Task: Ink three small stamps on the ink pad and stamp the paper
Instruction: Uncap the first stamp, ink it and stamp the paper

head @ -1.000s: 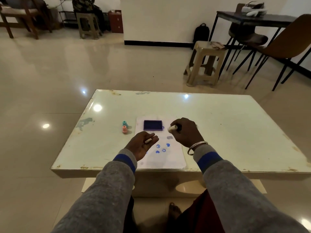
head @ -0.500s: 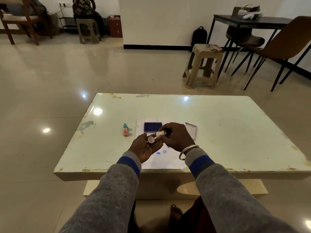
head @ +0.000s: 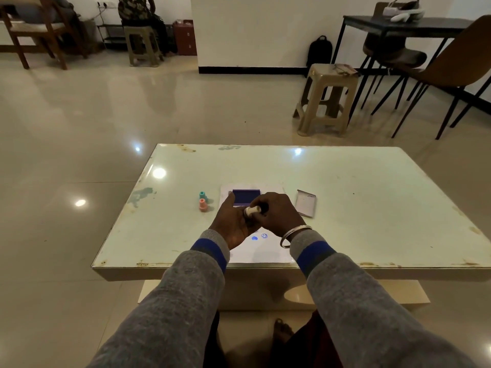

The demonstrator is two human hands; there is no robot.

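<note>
A white paper [head: 261, 252] lies near the table's front edge with blue stamp prints [head: 263, 236] on it. At the paper's far end sits an open blue ink pad [head: 245, 196]. My right hand [head: 277, 215] is shut on a small cream stamp [head: 252, 210], held sideways above the paper. The stamp's pale round end presses into the palm of my left hand [head: 229, 224], whose fingers are stretched out. A teal stamp [head: 202, 195] and a pink stamp [head: 203, 205] stand upright left of the paper.
The ink pad's grey lid [head: 306, 203] lies right of the paper. The pale glass-topped table [head: 372, 208] stands on a tiled floor. A beige stool [head: 328, 99], dark chairs and a black desk [head: 398, 25] are behind it to the right.
My right hand lifted the cream stamp off the paper and turned it sideways. My left hand, which held a small round cap, came up against the stamp's end.
</note>
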